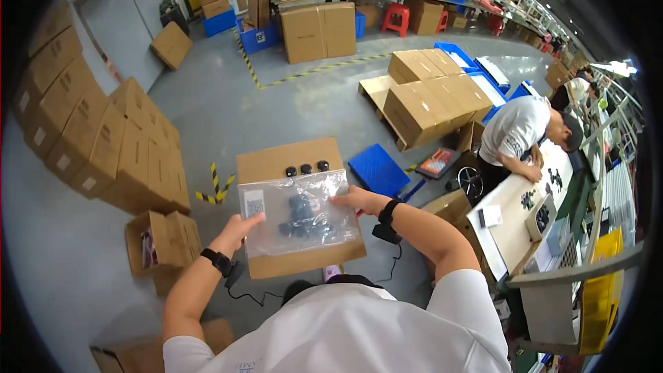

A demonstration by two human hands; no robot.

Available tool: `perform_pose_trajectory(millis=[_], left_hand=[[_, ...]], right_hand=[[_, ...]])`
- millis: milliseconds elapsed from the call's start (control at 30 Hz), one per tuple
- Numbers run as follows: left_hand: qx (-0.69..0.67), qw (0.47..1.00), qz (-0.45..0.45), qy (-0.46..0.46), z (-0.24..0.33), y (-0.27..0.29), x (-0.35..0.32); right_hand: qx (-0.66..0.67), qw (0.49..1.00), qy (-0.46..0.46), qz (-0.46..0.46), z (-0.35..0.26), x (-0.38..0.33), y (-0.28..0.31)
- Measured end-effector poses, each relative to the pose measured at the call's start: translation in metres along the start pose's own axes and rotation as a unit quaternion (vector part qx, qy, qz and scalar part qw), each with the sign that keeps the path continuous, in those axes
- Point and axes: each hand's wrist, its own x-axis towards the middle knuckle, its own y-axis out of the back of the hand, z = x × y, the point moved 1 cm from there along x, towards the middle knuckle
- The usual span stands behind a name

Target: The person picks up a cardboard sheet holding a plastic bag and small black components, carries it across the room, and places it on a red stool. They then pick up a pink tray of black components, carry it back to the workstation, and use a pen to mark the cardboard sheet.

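Observation:
A clear plastic bag [297,235] with a white label at its upper left corner is stretched between my hands, with several dark parts showing through it. My left hand [238,230] pinches its left side, thumb on top. On the opposite side my right hand [357,199] grips the bag's right edge, fingers partly hidden beneath. Under the bag is a cardboard box [266,157], its top facing me. Three small black round pieces [306,169] sit in a row on the cardboard just beyond the bag. Each wrist wears a black band with a cabled device.
Stacked cartons [131,159] line the left wall, near an open carton [148,252]. Ahead right, more cartons [428,107] rest on a wooden pallet [375,90]. A blue platform [378,170] lies on the floor. At right, a co-worker [518,131] leans over a workbench [497,235].

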Motion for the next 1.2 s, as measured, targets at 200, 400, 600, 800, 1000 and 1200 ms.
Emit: perform_pose_trajectory(millis=[200,400,600,800,1000,1200], left_hand=[[-0.011,0.999,-0.009,0.041,0.11,0.053,0.145],[0.043,0.998,-0.032,0.037,0.196,0.104,0.314],[0.127,0.987,-0.08,0.049,0.315,0.113,0.467],[0.181,0.973,-0.136,0.054,0.412,0.089,0.635],[0.199,0.97,-0.131,0.045,0.499,0.056,0.788],[0.207,0.964,-0.157,0.054,0.597,-0.003,0.939]], right_hand=[[0.017,1.0,0.014,0.003,-0.099,0.129,0.077],[0.067,0.998,-0.008,0.009,-0.179,0.252,0.157],[0.12,0.988,0.0,0.097,-0.253,0.323,0.235],[0.17,0.978,-0.001,0.123,-0.279,0.432,0.35],[0.182,0.972,0.014,0.146,-0.341,0.516,0.484],[0.166,0.962,-0.014,0.217,-0.39,0.579,0.628]])
